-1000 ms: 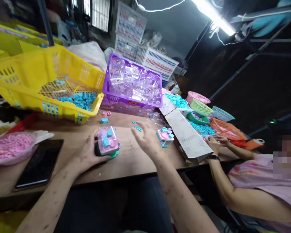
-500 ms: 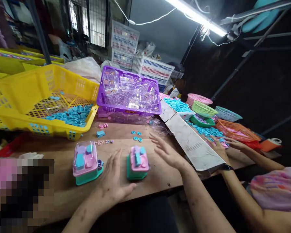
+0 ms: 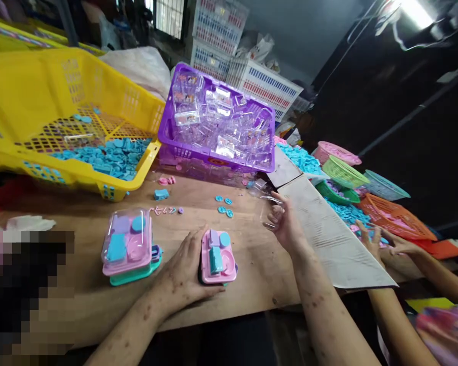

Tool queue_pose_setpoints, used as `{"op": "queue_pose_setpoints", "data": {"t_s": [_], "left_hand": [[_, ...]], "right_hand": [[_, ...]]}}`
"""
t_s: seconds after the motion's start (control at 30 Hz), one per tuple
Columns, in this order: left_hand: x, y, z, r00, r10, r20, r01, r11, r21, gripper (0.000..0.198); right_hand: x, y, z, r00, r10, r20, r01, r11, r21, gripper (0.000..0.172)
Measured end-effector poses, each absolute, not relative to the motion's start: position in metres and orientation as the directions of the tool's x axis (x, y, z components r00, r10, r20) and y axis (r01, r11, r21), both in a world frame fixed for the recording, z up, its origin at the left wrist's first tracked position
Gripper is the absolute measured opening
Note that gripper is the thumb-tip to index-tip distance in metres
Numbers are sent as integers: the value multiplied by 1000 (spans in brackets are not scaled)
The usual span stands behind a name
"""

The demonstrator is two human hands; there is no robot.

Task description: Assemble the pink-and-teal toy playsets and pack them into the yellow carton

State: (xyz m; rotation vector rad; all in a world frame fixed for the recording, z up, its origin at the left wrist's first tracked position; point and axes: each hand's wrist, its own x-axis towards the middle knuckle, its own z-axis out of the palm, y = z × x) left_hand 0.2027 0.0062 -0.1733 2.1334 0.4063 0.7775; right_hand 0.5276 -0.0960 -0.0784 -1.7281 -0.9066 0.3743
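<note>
My left hand [image 3: 183, 269] wraps the left side of a small pink-topped toy set [image 3: 218, 274], its thumb along the front edge. Purple and blue blocks and a round pink dish sit on that top, which has no cover. In my right hand [image 3: 288, 223] is a clear plastic cover [image 3: 265, 211], gripped at its right side above the table. Left of my left hand stands a similar toy set [image 3: 127, 246] with a clear cover over its pink top and a green base. Blue wheel-like discs [image 3: 224, 205] lie behind the uncovered set.
A yellow basket [image 3: 145, 170] holds blue parts. Clear covers fill a purple basket [image 3: 213, 157]. Small pink hooks [image 3: 162, 210] and a blue piece [image 3: 161, 194] lie on the table [image 3: 252, 300]. A cardboard divider [image 3: 320, 229] stands right, with a co-worker's hands [image 3: 400, 244] beyond it.
My left hand has closed onto the uncovered toy set. My right hand has moved away from it, right and back, and now holds a clear cover. The camera view has tilted down.
</note>
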Motion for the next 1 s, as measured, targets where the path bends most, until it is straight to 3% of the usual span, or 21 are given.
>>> {"op": "queue_pose_setpoints", "data": {"t_s": [0.13,0.3,0.4,0.5,0.77,1.0], "left_hand": [[208,3,-168,727,526,441,26,-663,748,140],[210,3,-168,736,527,424,15,-639,769,140],[212,3,-169,731,534,425,-15,-610,792,140],[214,1,-169,715,560,417,-10,-589,808,143],[210,0,-160,729,561,391,24,-593,805,135],[217,1,-163,708,581,400,20,-584,812,126]], "right_hand": [[468,-105,-50,527,850,-15,31,-37,-999,53],[409,-93,-21,281,953,-114,5,-121,-993,62],[395,-85,-16,242,969,-46,106,-74,-992,68],[388,-84,-15,247,969,7,262,-59,-963,54],[377,-90,-8,247,952,180,638,-20,-770,52],[364,-93,-14,92,996,22,816,-63,-574,44]]}}
